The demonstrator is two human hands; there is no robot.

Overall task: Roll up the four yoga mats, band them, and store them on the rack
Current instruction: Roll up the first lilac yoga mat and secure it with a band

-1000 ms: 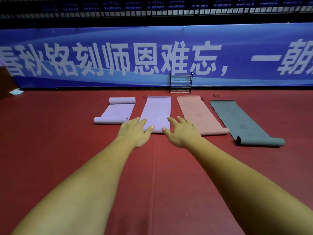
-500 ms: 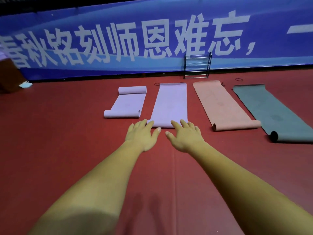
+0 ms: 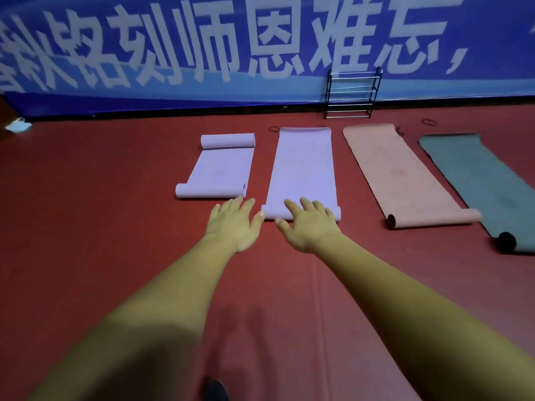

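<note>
Basically both hands empty, fingers spread: left hand (image 3: 231, 224) just beside, right hand (image 3: 308, 225) over near curled edge of middle lilac mat (image 3: 302, 169) on floor; should press evenly w/ both palms, roll straight twd rack (image 3: 353, 92).

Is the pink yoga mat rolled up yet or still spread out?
Spread out. The pink yoga mat lies flat along the red floor; only its near end curls into a small roll.
</note>
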